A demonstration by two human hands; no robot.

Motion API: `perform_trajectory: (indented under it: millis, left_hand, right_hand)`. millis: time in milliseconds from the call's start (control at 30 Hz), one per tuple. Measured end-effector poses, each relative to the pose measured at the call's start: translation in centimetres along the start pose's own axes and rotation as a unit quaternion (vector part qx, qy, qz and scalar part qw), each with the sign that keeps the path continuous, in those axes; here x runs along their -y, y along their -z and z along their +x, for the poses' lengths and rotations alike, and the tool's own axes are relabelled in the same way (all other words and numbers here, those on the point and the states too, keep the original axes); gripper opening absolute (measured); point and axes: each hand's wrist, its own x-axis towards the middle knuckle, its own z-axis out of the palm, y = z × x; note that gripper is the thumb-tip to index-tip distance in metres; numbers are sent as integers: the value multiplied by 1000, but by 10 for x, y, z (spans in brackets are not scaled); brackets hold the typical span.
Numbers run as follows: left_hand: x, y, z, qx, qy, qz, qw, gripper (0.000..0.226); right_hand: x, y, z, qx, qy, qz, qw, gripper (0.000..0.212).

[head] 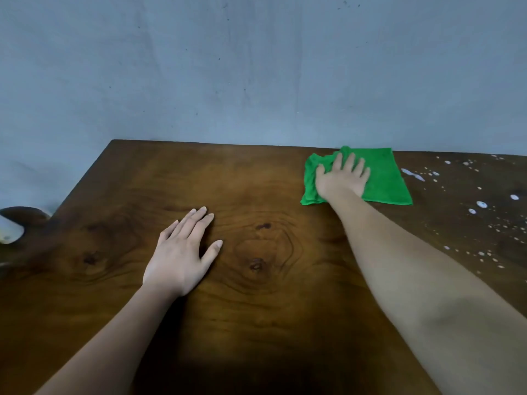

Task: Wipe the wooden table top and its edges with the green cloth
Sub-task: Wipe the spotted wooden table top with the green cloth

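Note:
The green cloth lies mostly flat on the dark wooden table top, close to its far edge and right of centre; the cloth's left part is bunched. My right hand presses down on the cloth with spread, straight fingers, arm stretched forward. My left hand rests flat on the bare wood left of centre, palm down, fingers straight. White foamy drops and splashes dot the right part of the table, just right of the cloth.
A blue-grey wall stands right behind the table's far edge. The table's left edge runs diagonally, with a curved wooden notch and a pale object beside it at far left.

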Motion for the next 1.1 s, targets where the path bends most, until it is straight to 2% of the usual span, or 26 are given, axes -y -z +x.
perform_trajectory:
  millis: [133,267,400,533,667,800,1000,1100]
  left_hand:
    - [0,0,-1,1,3,0,1000,81]
    - [1,-1,-1,-3,-3,2,1000,79]
    - [0,-1,-1,2,0,5,1000,82]
    - [-2,0,-1,7,2,4,1000,86]
    - [-2,0,-2,4,0,5,1000,86]
    - [-1,-1,-2,8,1,11,1000,87]
    - [-1,0,-2,11,-2,12,1000,89]
    - [-1,1,-2,17,-4,20,1000,90]
  right_hand:
    - [84,-10,-32,12,90,-29,995,86]
    - [142,-20,-69,19,223,-46,974,83]
    - [140,-28,-101,35,346,-49,936,75]
    - [93,-30,-117,36,398,-34,916,69]
    - [36,-25,-121,30,382,-25,923,69]
    - [-30,-13,-106,16,325,-27,945,71]
    - [-135,-5,-93,-3,174,-16,985,72]
    - [-149,-8,-112,-13,77,-9,997,74]
